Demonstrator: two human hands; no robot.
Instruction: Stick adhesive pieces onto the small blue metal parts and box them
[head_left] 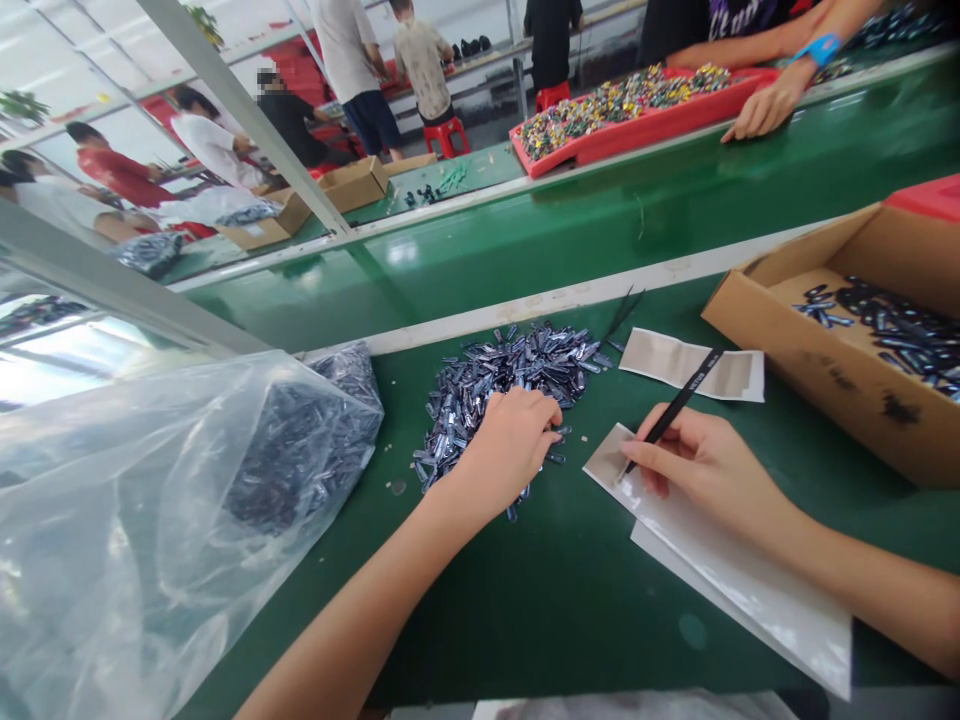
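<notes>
My left hand (510,435) rests over the near side of a pile of small, glossy dark-blue clip-like pieces (480,385). Its fingers are bent together, and whatever lies between them is hidden. My right hand (697,455) grips black tweezers (679,400) like a pen, handle end up. Their tips touch the beige end of a white glossy sheet (757,560) that lies partly under this hand. Another white strip with beige patches (652,352) lies just beyond the tweezers.
A clear plastic bag (150,540) of dark pieces covers the left. At right stands a cardboard box (817,370) with more dark pieces. Across the green belt (465,270), a red tray (637,125) holds many colourful pieces beside a co-worker's hand (772,105). Several people work behind.
</notes>
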